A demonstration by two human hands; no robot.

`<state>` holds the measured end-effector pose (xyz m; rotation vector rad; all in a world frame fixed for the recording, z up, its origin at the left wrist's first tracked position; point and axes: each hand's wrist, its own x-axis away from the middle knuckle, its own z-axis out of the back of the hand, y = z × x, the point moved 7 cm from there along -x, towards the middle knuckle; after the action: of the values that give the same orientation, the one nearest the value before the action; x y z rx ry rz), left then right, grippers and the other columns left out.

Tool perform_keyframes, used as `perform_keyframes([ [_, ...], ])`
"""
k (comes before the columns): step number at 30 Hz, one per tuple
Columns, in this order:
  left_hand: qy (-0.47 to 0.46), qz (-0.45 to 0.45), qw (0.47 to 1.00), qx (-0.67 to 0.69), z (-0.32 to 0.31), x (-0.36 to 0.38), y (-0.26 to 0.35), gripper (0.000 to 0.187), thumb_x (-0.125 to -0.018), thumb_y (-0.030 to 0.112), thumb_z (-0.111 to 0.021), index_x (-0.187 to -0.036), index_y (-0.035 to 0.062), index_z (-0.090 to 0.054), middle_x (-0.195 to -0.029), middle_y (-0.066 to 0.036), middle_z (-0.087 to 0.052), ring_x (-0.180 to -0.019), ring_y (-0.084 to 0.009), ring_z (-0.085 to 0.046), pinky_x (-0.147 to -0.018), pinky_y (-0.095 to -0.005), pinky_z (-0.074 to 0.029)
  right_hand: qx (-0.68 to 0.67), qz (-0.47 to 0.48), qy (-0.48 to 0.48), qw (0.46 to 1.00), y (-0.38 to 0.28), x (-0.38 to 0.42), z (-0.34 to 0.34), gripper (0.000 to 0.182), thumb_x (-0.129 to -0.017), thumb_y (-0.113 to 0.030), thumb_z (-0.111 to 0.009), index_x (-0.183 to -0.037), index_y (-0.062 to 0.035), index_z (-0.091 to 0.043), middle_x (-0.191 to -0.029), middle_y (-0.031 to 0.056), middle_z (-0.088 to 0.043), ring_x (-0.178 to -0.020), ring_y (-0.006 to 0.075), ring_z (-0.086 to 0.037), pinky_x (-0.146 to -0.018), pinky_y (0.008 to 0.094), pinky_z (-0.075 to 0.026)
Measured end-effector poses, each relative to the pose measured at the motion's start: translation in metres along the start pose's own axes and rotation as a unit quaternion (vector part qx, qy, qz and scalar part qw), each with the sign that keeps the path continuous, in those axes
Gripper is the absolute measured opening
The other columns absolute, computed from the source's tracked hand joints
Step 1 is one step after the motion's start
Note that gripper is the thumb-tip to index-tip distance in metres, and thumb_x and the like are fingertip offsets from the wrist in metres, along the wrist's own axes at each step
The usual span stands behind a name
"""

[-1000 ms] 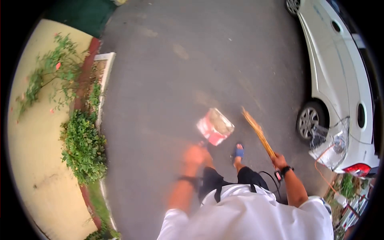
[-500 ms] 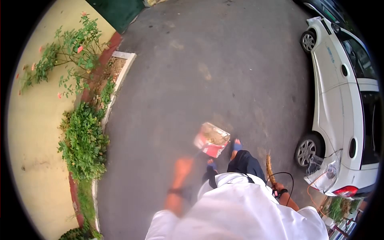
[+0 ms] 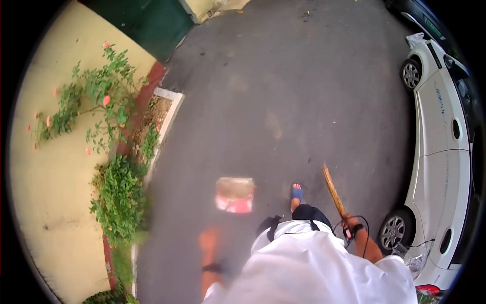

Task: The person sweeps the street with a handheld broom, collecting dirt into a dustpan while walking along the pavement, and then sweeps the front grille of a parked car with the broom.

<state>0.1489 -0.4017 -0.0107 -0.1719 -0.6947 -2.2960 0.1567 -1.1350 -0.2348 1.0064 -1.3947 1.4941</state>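
Observation:
My left hand [image 3: 208,243] hangs at the left, smeared by motion, with its fingers closed. Just beyond it is a red-and-white, box-like dustpan [image 3: 235,196], also blurred, with brownish matter inside. The dustpan moves along with this hand, though the grip on it is too blurred to make out. On the right, my right hand [image 3: 349,222] is wrapped round a tan, stick-like broom [image 3: 334,190] that points forward and slightly left. A dark cable loops by that wrist.
Grey asphalt [image 3: 288,101] stretches ahead. A planting strip with a rose bush [image 3: 109,96], green shrubs [image 3: 119,197] and a white curb [image 3: 162,131] runs along the yellow wall [image 3: 55,177]. White car [image 3: 440,131] stands at the right; a dark green gate [image 3: 147,25] lies far left.
The dustpan and my left hand have swung left, away from my feet. The broom in my right hand now reaches further forward. The car and plants have shifted as I moved.

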Motion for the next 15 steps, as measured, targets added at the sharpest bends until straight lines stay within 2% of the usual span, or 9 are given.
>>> perform_keyframes([
  [2, -0.001, 0.145, 0.989, 0.039, 0.009, -0.019, -0.004, 0.041, -0.084, 0.028, -0.071, -0.058, -0.0009, -0.058, -0.052, -0.004, -0.052, -0.047, -0.0124, -0.047, -0.045, -0.0330, -0.037, 0.015, -0.009, -0.002, 1.000, -0.083, -0.002, -0.005, 0.020, -0.092, -0.024, -0.058, -0.106, -0.0085, -0.058, -0.062, 0.0067, -0.057, -0.046, 0.0178, -0.055, -0.041, 0.0338, -0.044],
  [4, 0.019, 0.038, 0.997, 0.069, 0.002, -0.058, -0.032, 0.039, -0.085, 0.024, -0.070, -0.057, 0.0003, -0.057, -0.052, -0.002, -0.050, -0.045, -0.0109, -0.044, -0.043, -0.0308, -0.033, 0.013, 0.060, -0.030, 0.998, -0.151, -0.008, -0.007, 0.023, -0.091, -0.024, -0.058, -0.109, -0.0091, -0.060, -0.062, 0.0050, -0.055, -0.048, 0.0164, -0.055, -0.040, 0.0324, -0.042],
  [6, 0.025, -0.015, 0.997, 0.078, -0.009, -0.095, -0.030, 0.038, -0.086, 0.021, -0.070, -0.057, 0.0004, -0.057, -0.052, -0.001, -0.049, -0.044, -0.0103, -0.042, -0.042, -0.0297, -0.031, 0.130, 0.097, 0.025, 0.986, -0.215, -0.007, -0.016, 0.023, -0.096, -0.026, -0.054, -0.110, -0.0081, -0.057, -0.067, 0.0015, -0.052, -0.046, 0.0129, -0.051, -0.037, 0.0287, -0.041],
  [9, 0.028, 0.044, 0.997, 0.064, -0.008, -0.148, -0.001, 0.037, -0.086, 0.020, -0.070, -0.058, -0.0010, -0.057, -0.052, -0.001, -0.049, -0.044, -0.0108, -0.043, -0.041, -0.0297, -0.031, 0.040, 0.059, 0.065, 0.995, -0.286, 0.005, -0.033, 0.020, -0.096, -0.024, -0.054, -0.106, -0.0077, -0.060, -0.064, 0.0017, -0.052, -0.046, 0.0133, -0.050, -0.039, 0.0294, -0.041],
  [11, 0.018, 0.135, 0.988, 0.078, 0.002, -0.175, 0.055, 0.036, -0.086, 0.020, -0.070, -0.059, -0.0016, -0.058, -0.053, -0.002, -0.051, -0.044, -0.0112, -0.044, -0.041, -0.0297, -0.031, 0.004, 0.042, 0.076, 0.996, -0.301, -0.010, -0.041, 0.019, -0.095, -0.023, -0.054, -0.105, -0.0079, -0.060, -0.062, 0.0026, -0.053, -0.046, 0.0141, -0.051, -0.039, 0.0302, -0.041],
  [12, 0.013, 0.130, 0.989, 0.074, -0.007, -0.204, 0.056, 0.036, -0.086, 0.020, -0.070, -0.060, -0.0020, -0.058, -0.053, -0.003, -0.052, -0.045, -0.0114, -0.045, -0.041, -0.0300, -0.032, 0.038, 0.044, 0.091, 0.994, -0.303, -0.016, -0.049, 0.018, -0.095, -0.023, -0.055, -0.102, -0.0079, -0.060, -0.062, 0.0033, -0.054, -0.047, 0.0145, -0.052, -0.040, 0.0307, -0.042],
  [14, 0.009, 0.032, 0.997, 0.068, -0.046, -0.280, 0.023, 0.035, -0.086, 0.020, -0.070, -0.061, -0.0026, -0.060, -0.055, -0.004, -0.054, -0.045, -0.0120, -0.046, -0.042, -0.0305, -0.034, 0.117, 0.067, 0.127, 0.983, -0.311, -0.038, -0.038, 0.016, -0.095, -0.023, -0.056, -0.098, -0.0078, -0.060, -0.061, 0.0046, -0.056, -0.048, 0.0153, -0.054, -0.040, 0.0316, -0.043],
  [15, 0.005, -0.011, 0.998, 0.057, -0.060, -0.312, 0.015, 0.035, -0.085, 0.021, -0.070, -0.062, -0.0030, -0.061, -0.055, -0.005, -0.056, -0.046, -0.0122, -0.047, -0.043, -0.0308, -0.035, 0.037, 0.059, 0.101, 0.992, -0.311, -0.034, -0.042, 0.017, -0.094, -0.024, -0.056, -0.094, -0.0075, -0.060, -0.062, 0.0055, -0.058, -0.048, 0.0158, -0.056, -0.041, 0.0320, -0.044],
])
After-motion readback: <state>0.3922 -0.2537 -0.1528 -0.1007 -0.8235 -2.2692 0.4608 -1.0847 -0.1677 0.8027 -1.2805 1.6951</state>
